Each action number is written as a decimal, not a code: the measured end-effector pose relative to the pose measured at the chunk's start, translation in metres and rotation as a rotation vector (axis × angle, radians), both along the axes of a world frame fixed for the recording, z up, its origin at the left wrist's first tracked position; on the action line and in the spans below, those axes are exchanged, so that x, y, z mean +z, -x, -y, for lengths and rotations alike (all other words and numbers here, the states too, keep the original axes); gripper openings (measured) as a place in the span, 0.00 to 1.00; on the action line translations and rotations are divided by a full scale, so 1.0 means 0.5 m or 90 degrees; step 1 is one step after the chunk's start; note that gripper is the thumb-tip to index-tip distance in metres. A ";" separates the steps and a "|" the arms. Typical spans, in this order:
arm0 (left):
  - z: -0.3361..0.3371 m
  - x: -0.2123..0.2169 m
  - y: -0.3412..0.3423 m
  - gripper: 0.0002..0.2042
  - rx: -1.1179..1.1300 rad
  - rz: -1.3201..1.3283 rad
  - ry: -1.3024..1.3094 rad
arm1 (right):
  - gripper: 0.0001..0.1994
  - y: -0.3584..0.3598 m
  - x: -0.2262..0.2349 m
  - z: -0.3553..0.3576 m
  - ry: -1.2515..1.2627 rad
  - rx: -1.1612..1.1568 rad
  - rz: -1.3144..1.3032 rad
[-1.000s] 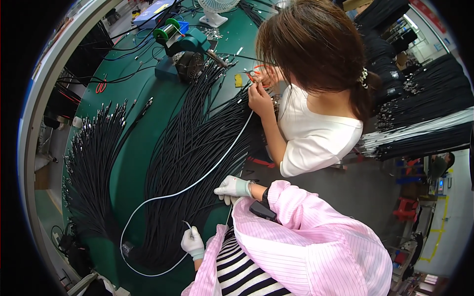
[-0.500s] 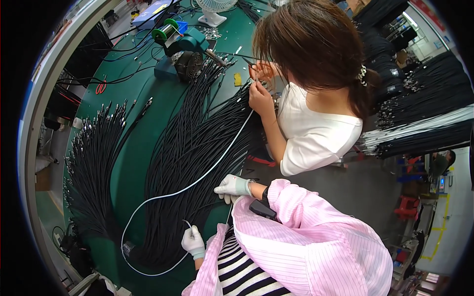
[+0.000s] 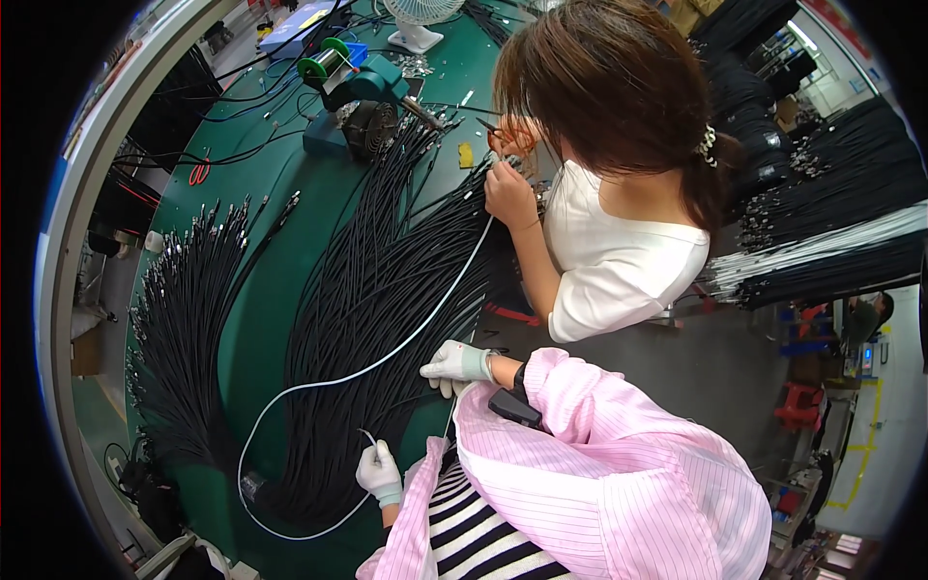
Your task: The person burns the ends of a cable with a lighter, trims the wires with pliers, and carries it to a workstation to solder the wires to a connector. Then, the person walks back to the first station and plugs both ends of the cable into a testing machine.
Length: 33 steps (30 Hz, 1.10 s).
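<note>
My left hand [image 3: 379, 474], in a white glove, is closed on a white cable [image 3: 338, 380] near its end; a short, dark-tipped piece sticks up past the fingers. From there the cable loops left over the green table and curves up across a thick bundle of black cables [image 3: 377, 309]. Its far end reaches a co-worker's hands [image 3: 510, 184], which also hold orange-handled scissors [image 3: 512, 135]. My right hand [image 3: 456, 365], gloved too, lies at the table edge beside the black bundle. Its fingers are loosely bent and partly apart, with nothing visible in them.
Another fan of black cables with metal ends [image 3: 184, 338] lies on the left. Toward the back stand a teal machine [image 3: 377, 82], a spool [image 3: 327, 63] and a white fan [image 3: 418, 34]. Red-handled scissors [image 3: 199, 172] lie at the back left. The co-worker in white [image 3: 619, 251] sits close on my right.
The co-worker's hands and scissors have shifted slightly, and the cable's far end moved a little with them. Both my hands stay nearly in place.
</note>
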<state>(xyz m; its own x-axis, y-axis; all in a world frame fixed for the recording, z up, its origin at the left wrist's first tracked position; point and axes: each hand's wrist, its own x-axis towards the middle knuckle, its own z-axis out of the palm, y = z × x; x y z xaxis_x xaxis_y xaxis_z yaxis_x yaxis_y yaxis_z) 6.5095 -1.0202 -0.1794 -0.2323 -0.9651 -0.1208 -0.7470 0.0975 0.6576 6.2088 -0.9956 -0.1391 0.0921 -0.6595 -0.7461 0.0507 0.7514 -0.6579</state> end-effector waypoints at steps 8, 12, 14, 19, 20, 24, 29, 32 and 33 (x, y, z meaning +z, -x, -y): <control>-0.001 0.004 0.002 0.18 0.005 -0.009 -0.012 | 0.19 0.002 0.014 0.002 0.006 0.019 -0.012; 0.000 0.009 0.004 0.18 0.004 -0.013 -0.010 | 0.19 0.001 0.014 0.003 0.005 0.024 -0.015; -0.002 0.013 0.009 0.18 0.010 -0.017 -0.009 | 0.19 0.002 0.019 0.002 0.005 0.030 -0.025; 0.000 0.006 0.004 0.17 0.012 -0.011 -0.002 | 0.20 0.000 0.011 0.002 0.012 0.020 -0.017; 0.000 0.008 0.005 0.17 0.012 -0.011 -0.001 | 0.20 0.000 0.014 0.002 0.012 0.018 -0.014; -0.001 0.015 0.011 0.17 0.022 -0.021 -0.005 | 0.20 0.001 0.021 0.002 0.012 0.014 -0.007; -0.002 0.006 0.006 0.16 0.020 -0.025 -0.011 | 0.19 0.004 0.011 -0.003 0.013 0.007 -0.006; -0.001 -0.004 0.007 0.16 0.009 -0.008 0.003 | 0.19 0.001 0.011 -0.004 0.016 0.006 -0.008; -0.001 -0.003 0.007 0.16 0.001 0.001 0.019 | 0.19 0.000 0.012 -0.004 0.018 0.011 -0.004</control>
